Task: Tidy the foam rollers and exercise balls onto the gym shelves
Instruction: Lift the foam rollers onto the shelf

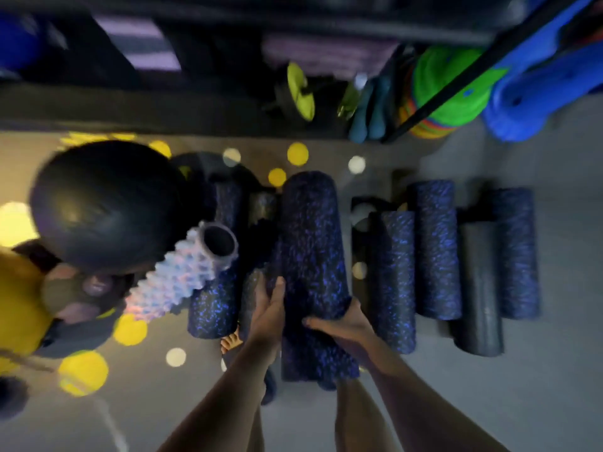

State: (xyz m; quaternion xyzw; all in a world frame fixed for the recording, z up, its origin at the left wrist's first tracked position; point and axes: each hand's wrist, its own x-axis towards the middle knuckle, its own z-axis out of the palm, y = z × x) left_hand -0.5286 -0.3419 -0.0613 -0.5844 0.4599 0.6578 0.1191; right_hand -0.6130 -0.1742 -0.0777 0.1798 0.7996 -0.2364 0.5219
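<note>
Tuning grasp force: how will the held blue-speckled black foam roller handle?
Probably light for its size: left hand and right hand hold the blue-speckled black foam roller near one end. Likely stiff: no visible sag. Round, so apt to roll once set down.

I hold a long foam roller [310, 256], black flecked with blue, lengthwise between my left hand [269, 308] and right hand [342, 321]. On the floor to its right lie three flecked rollers [435, 249] and a plain dark grey roller [478, 288], side by side. To its left are another flecked roller [215, 288], a pale knobbly hollow roller [182, 275], tilted, and a large black exercise ball [104, 207].
</note>
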